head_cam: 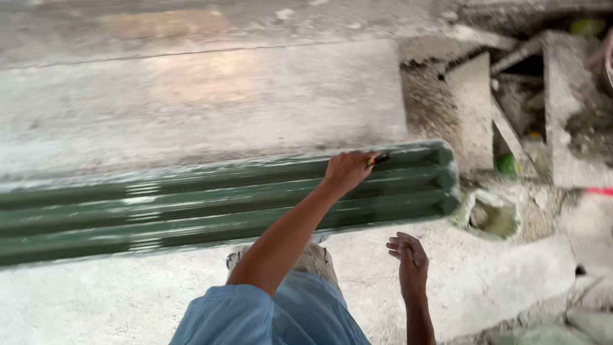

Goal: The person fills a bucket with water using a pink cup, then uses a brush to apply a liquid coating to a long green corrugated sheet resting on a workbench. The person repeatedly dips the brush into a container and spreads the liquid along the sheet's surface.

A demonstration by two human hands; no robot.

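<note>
Grey concrete ground (211, 96), pale and worn. Broken concrete blocks (469, 108) and rubble at upper right, with a small green scrap (506, 163) among them. Murky puddle (491, 216) in a hollow nearby. Red strip (599, 191) at right edge.

Green corrugated sheet (191, 204) cut off at left edge, motion-blurred, small dark tool (379, 158) indistinct
</note>
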